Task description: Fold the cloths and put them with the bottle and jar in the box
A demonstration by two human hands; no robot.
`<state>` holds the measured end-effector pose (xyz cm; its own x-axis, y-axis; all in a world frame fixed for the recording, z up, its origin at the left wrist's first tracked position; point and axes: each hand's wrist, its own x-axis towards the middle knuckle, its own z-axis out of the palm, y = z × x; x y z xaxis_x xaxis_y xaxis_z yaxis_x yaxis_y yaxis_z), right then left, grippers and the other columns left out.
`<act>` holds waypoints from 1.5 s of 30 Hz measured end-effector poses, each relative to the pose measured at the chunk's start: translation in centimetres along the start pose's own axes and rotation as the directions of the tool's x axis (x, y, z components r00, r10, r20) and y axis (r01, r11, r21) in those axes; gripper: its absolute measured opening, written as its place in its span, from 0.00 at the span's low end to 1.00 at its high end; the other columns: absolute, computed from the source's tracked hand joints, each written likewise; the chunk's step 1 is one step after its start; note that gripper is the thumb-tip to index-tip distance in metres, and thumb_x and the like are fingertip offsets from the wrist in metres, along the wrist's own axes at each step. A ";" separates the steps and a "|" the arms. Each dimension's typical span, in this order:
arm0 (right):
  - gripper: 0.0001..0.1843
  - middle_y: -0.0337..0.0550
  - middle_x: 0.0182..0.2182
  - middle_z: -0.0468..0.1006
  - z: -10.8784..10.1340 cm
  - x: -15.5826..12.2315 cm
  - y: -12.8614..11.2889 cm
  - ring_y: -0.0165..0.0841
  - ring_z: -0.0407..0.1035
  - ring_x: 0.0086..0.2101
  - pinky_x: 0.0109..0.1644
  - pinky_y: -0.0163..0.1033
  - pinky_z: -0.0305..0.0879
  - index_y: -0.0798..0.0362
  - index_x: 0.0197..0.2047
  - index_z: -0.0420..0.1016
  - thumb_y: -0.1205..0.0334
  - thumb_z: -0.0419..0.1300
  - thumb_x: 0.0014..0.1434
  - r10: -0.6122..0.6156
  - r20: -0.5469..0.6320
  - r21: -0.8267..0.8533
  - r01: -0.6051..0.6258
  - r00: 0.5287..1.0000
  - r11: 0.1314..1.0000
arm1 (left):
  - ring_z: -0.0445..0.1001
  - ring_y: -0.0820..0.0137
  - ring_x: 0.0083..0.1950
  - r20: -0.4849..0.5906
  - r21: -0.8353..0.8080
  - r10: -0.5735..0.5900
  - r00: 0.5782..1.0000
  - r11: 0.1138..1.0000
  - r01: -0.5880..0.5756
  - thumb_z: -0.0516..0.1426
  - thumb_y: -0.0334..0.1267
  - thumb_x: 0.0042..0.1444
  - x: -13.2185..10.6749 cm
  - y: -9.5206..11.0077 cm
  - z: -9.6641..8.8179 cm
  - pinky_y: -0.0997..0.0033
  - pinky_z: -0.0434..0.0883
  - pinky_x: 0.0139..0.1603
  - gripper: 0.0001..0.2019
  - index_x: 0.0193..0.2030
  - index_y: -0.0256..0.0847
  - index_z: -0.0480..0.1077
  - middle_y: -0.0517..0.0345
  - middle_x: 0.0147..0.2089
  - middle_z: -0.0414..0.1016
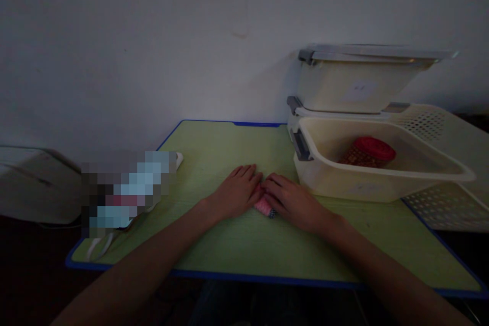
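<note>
A small pink patterned piece of cloth (263,207), with a dark checked end, lies on the green table (229,244), mostly covered by my two hands. From the left, my left hand (237,192) reaches over it, palm down, with its thumb and index finger at the cloth's edge. My right hand (296,201) has its fingers bent around the other side, the tips close to those of my left hand. How the cloth is folded underneath cannot be made out.
Right of my hands stands an open cream bin (344,183) with a red-lidded patterned container (372,150) inside. Behind it is another bin with a raised lid (362,86). A perforated white basket (451,209) sits far right. A blurred-out object (133,193) and white cable (100,248) lie left.
</note>
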<state>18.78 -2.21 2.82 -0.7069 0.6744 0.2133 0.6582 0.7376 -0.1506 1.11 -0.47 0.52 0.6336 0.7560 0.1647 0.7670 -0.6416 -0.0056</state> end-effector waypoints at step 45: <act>0.07 0.46 0.36 0.69 -0.2 0.0 -0.1 0.32 0.66 0.34 0.38 0.38 0.64 0.56 0.38 0.68 0.68 0.50 0.59 0.011 0.017 -0.018 -0.010 1.000 1.000 | 0.57 0.60 0.63 -0.005 -0.008 0.003 1.000 1.000 -0.003 0.40 0.43 0.63 0.0 0.0 0.0 0.59 0.54 0.61 0.23 0.58 0.31 0.58 0.39 0.62 0.58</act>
<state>18.73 -2.28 3.00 -0.7041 0.6827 0.1953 0.6700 0.7298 -0.1356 1.09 -0.50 0.49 0.6352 0.7536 0.1691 0.7645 -0.6447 0.0016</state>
